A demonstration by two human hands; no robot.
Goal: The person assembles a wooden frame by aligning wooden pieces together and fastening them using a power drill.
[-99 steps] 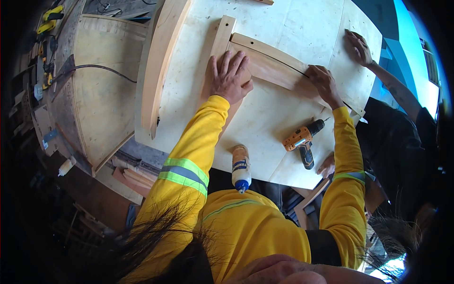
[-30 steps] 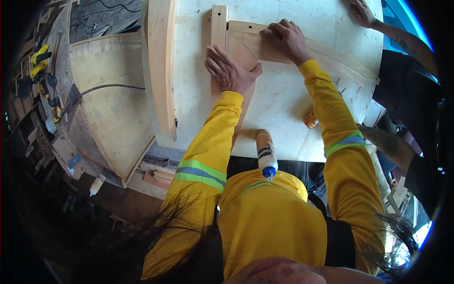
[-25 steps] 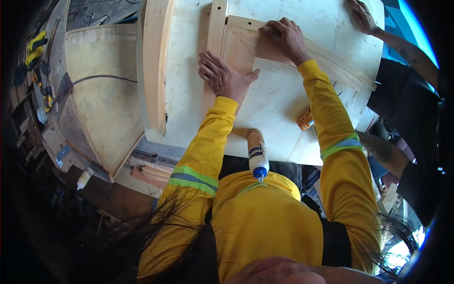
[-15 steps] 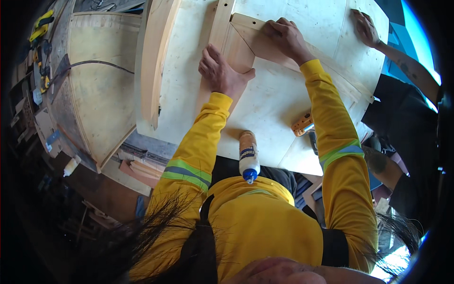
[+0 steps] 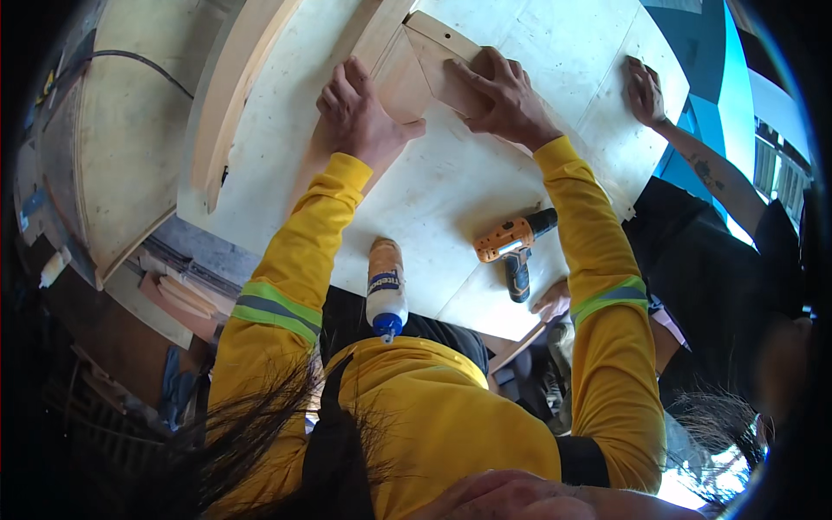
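Plainly, our left hand (image 5: 364, 121) rests unclenched, thumb splayed, over the long board (image 5: 400, 80); our right hand (image 5: 510, 104) touches the crosspiece (image 5: 440, 83) under it, grip unclear; below both, a blue-labelled bottle (image 5: 386, 303).

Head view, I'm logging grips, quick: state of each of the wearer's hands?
Left hand: open, thumb spread, across the left mitred board.
Right hand: open, fingers spread on the right mitred board.
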